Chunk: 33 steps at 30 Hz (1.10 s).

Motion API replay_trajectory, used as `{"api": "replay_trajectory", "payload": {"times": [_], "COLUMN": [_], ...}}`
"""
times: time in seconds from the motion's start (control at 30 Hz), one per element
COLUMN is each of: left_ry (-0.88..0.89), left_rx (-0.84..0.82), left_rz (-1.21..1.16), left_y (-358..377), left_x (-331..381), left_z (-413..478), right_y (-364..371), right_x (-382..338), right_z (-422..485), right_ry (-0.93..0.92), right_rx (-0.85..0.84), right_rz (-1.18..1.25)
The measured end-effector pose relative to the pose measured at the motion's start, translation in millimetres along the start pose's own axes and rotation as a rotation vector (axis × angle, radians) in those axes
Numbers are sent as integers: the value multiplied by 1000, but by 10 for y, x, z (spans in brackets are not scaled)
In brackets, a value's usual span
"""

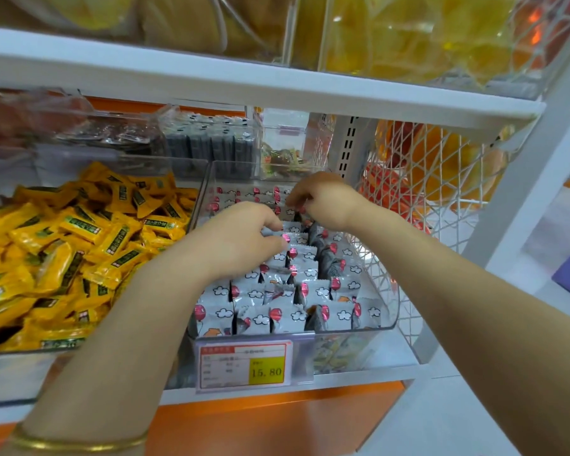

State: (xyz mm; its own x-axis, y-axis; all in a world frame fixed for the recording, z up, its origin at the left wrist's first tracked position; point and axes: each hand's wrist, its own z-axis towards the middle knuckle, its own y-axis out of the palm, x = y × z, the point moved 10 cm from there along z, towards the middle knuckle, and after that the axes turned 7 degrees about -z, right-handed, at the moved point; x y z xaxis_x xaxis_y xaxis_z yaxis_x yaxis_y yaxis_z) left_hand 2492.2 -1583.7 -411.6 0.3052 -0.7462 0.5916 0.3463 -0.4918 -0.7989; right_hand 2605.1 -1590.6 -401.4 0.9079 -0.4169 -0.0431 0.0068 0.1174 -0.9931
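A clear plastic bin on a white shelf holds rows of small white snack packets printed with red balloons and clouds. My left hand reaches into the middle of the bin, fingers curled down onto the upright packets. My right hand is deeper in the bin toward its back, fingers bent and pinching a packet top. What lies under both palms is hidden.
Left of it, a second clear bin is heaped with yellow packets. A price tag reading 15.80 hangs on the bin front. Behind stand bins of dark packets. A white wire mesh basket is at right, a shelf overhead.
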Motion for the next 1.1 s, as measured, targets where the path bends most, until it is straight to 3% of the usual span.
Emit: {"api": "replay_trajectory", "payload": {"times": [0.13,0.37,0.47,0.57,0.73,0.9,1.1], "left_ry": [-2,1,15,16,-4,-54,-147], "left_rx": [21,122,203,300,406,409,379], "left_rz": [4,-31,-69,-113,-216,-410,-782], "left_y": [-17,-123,-195,-293,-377,-312,-109], "left_x": [-4,-20,-12,-20,-42,-108,-239], "left_z": [-4,-5,-7,-25,-68,-136,-181], "right_y": [-78,54,-24,-270,-529,-613,-333], "right_x": [83,-25,26,146,279,388,380], "right_z": [172,268,228,101,-250,-765,-1145], "right_ry": [78,41,80,159,240,291,344], "right_rx": [71,26,38,200,428,660,610], "right_rz": [-48,-287,-49,197,365,587,1179]}}
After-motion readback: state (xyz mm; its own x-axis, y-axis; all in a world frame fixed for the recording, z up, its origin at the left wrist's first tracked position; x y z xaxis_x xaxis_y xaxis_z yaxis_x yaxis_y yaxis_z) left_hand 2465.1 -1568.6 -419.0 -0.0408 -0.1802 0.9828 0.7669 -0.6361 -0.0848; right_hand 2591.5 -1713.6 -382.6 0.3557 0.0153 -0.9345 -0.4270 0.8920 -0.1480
